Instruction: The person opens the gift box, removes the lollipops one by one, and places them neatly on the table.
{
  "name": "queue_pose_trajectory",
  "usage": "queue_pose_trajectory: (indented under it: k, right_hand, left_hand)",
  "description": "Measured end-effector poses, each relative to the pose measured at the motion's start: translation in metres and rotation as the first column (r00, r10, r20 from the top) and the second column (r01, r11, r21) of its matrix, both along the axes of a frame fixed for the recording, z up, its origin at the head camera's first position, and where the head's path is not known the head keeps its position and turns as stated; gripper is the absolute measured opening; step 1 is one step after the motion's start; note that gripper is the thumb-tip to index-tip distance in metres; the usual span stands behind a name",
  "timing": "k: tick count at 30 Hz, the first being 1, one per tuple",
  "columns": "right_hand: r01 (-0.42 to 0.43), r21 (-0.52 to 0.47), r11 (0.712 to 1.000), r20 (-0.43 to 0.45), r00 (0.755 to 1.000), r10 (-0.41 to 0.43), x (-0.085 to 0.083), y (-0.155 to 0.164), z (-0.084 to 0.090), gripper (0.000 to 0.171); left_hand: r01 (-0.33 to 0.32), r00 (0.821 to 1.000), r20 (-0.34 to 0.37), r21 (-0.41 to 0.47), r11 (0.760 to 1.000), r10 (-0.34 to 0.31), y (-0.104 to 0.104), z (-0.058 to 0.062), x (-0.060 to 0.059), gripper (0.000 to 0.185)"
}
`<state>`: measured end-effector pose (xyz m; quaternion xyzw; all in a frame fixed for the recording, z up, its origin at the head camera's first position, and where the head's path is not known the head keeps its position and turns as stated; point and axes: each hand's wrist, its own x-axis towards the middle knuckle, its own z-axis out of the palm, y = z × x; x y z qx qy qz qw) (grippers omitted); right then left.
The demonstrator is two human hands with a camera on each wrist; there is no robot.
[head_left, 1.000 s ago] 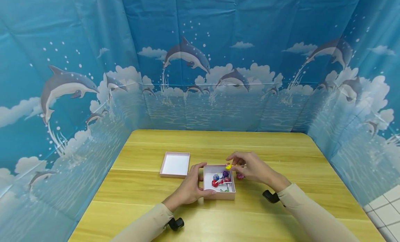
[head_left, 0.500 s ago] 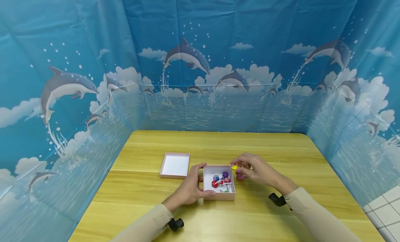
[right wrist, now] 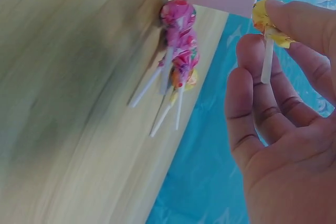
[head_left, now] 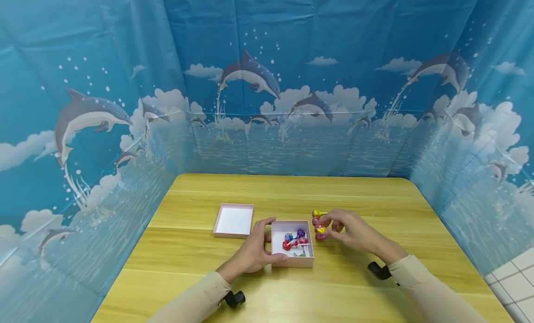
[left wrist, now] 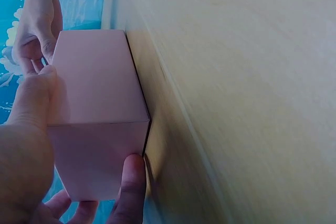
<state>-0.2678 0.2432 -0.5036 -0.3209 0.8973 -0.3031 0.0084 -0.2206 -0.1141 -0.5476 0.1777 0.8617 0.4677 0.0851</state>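
A pink square box (head_left: 293, 262) stands uncovered on the table, with several wrapped lollipops inside, among them a blue one (head_left: 289, 237), a purple one (head_left: 301, 232) and a red one (head_left: 286, 245). My left hand (head_left: 252, 253) grips its left side, thumb at the front corner and fingers behind. To the right of the box, my right hand (head_left: 354, 231) pinches a yellow lollipop (right wrist: 260, 17) by its wrapped head, white stick free. Beside the box's right wall lies a row of lollipops, pink ones (right wrist: 178, 14) and a yellow one (head_left: 316, 213) at the far end.
Left of the box and a little farther back lies a pink-rimmed lid (head_left: 235, 220), its white inside facing up. The wooden table (head_left: 196, 267) is enclosed by a blue dolphin-print curtain (head_left: 267, 142) at the back and sides.
My right hand has carried the yellow lollipop from the box's back right corner rightward and nearer me, over the row. The row's far lollipops have come into sight. My left hand stays put.
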Motion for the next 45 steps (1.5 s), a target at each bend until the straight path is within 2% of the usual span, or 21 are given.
queue_pose_trajectory:
  k: [4,8,18,27,35,39,45]
  right_hand:
    - [0.012,0.009,1.0,0.002,1.0,-0.012,0.001,0.002,-0.003,0.027]
    - [0.008,0.013,1.0,0.005,1.0,-0.008,0.001,0.005,-0.007,0.027]
    - [-0.062,0.001,0.998,-0.003,0.998,0.062,-0.001,0.004,-0.018,0.027]
    - [-0.071,0.05,0.996,0.018,0.997,0.07,0.0,0.004,-0.023,0.022]
    - [-0.07,0.079,0.994,0.025,0.997,0.068,0.001,0.003,-0.022,0.024]
    - [-0.076,0.088,0.993,0.045,0.996,0.072,0.0,0.002,-0.023,0.025]
    - [-0.098,0.107,0.989,0.012,0.995,0.097,0.0,0.001,-0.029,0.024]
  left_hand:
    - [-0.008,1.0,-0.01,-0.022,1.0,0.008,0.0,-0.001,0.0,0.117]
    - [-0.004,1.0,0.014,0.006,1.0,0.004,0.0,-0.001,0.001,0.116]
    - [-0.004,0.999,0.032,0.028,1.0,0.003,0.0,-0.002,-0.001,0.114]
    - [-0.009,1.0,0.018,0.0,1.0,0.009,0.0,-0.003,-0.002,0.115]
    - [-0.02,0.999,-0.035,-0.063,0.998,0.018,0.0,-0.002,-0.002,0.118]
    - [-0.023,0.999,-0.039,-0.074,0.997,0.02,0.001,-0.001,-0.002,0.118]
    - [-0.021,0.999,-0.043,-0.083,0.996,0.018,0.001,-0.001,-0.002,0.118]
